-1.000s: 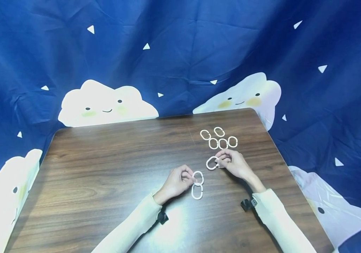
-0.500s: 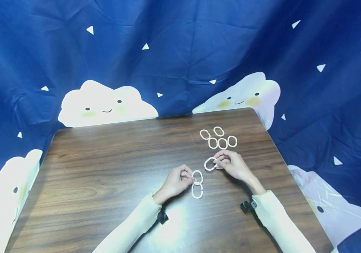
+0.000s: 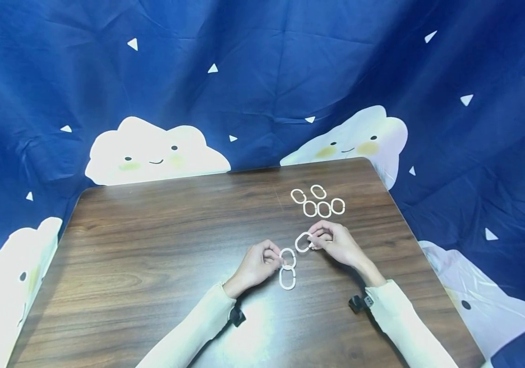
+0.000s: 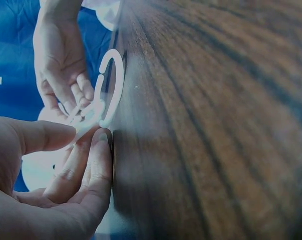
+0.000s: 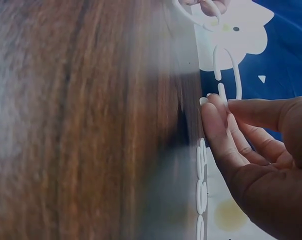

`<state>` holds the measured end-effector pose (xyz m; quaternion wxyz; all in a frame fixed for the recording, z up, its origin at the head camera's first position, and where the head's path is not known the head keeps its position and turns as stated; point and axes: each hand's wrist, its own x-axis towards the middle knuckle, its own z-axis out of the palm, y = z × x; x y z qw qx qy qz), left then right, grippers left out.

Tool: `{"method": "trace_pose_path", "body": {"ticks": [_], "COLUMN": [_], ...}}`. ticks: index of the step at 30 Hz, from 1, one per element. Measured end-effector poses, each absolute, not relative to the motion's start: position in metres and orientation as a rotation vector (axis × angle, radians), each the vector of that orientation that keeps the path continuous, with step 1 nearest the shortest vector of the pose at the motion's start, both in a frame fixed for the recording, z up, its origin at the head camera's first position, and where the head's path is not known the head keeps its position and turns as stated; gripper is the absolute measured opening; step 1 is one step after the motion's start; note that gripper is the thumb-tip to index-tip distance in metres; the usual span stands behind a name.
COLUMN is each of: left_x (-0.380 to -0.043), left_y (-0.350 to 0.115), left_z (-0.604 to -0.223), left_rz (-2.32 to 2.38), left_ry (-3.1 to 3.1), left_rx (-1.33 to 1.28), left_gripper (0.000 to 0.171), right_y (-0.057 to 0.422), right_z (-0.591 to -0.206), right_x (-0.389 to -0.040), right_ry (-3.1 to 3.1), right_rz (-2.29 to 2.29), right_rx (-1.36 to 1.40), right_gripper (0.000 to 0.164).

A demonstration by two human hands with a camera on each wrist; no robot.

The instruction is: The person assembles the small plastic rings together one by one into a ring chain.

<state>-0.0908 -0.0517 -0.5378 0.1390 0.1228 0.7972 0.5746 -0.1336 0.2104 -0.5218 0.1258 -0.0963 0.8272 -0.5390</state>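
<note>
My left hand [image 3: 255, 263] pinches the upper of two linked white rings [image 3: 287, 268] at a brown wooden table [image 3: 152, 245]; my right hand [image 3: 338, 245] pinches a third, gapped ring [image 3: 296, 243] near them, fingertips [image 5: 215, 120] hiding part of it. Beyond lie five more rings [image 3: 317, 209]; behind the table hangs a blue curtain [image 3: 253, 61] printed with smiling clouds [image 3: 147, 143]

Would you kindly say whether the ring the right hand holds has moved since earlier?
Yes: the held ring has shifted away from the five unmoved loose rings, toward the left hand.
</note>
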Motion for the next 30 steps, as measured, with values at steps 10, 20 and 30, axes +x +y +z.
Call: {"method": "trace_pose_path", "body": {"ticks": [10,20,30], "left_x": [-0.093,-0.094,-0.094], "left_y": [-0.053,-0.052,-0.051], "left_z": [-0.540,-0.539,-0.539], "left_rz": [1.620,1.639,1.657], "left_ry": [2.318,2.303,2.277], "left_rx": [0.350,0.337,0.320], "left_gripper": [0.012,0.010,0.012], "right_y": [0.205,0.204,0.200], "right_z": [-0.524,-0.526,-0.523], "right_x": [-0.133,-0.135,-0.134], "right_ry": [2.386,2.351,2.297], "right_rz": [-1.573,-1.619,-1.631], "right_rx": [-0.286,-0.288,-0.319], "right_gripper": [0.021,0.020,0.018]}}
